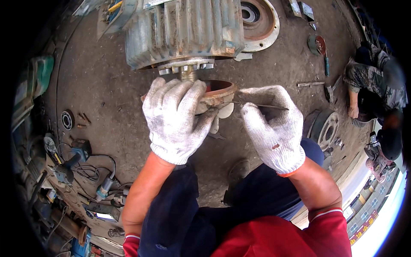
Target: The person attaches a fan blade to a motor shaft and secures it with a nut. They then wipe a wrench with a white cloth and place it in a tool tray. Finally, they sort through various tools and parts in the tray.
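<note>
My left hand [173, 118], in a soiled white knit glove, grips a rusty, round cast cover [220, 90] with red inside, below the shaft [187, 73] of a large finned motor housing [184, 30]. A flanged fitting with bolts [184, 63] sits round the shaft. My right hand [274, 124], in a matching glove, pinches a thin dark metal rod [269, 106] between thumb and fingers; its far end reaches the cover's side. A pale, blade-like piece [225, 110] shows under the cover, partly hidden.
A round end plate [261, 34] lies behind the housing. A large ring part [325, 130] is right of me, near a crouching co-worker [372, 77]. Power tools [64, 171] and cables lie at left, with a bearing [67, 119]. A long bar [310, 84] lies on the dirty floor.
</note>
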A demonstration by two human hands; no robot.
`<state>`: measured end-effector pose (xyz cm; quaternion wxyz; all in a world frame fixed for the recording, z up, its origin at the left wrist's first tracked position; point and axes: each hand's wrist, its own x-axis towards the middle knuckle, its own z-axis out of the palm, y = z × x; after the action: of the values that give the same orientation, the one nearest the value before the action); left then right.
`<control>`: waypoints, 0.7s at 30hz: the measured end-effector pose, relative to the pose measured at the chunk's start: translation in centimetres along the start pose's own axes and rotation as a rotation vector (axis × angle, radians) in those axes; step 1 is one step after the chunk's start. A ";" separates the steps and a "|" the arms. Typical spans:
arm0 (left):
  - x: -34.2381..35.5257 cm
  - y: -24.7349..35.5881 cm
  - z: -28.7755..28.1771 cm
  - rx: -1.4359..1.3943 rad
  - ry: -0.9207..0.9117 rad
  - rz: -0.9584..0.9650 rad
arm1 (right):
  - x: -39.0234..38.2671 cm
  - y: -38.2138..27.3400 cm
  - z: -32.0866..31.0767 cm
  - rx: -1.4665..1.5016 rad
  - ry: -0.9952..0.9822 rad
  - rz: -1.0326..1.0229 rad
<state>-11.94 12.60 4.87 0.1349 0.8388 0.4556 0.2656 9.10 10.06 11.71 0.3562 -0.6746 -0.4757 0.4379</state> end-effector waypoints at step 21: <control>0.3 0.8 0.6 0.083 0.020 0.031 | 0.5 1.0 -0.7 -0.130 -0.065 -0.212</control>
<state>-10.91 12.40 4.85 0.0911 0.8480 0.4546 0.2569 10.14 10.15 10.90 0.3405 -0.6279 -0.5827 0.3876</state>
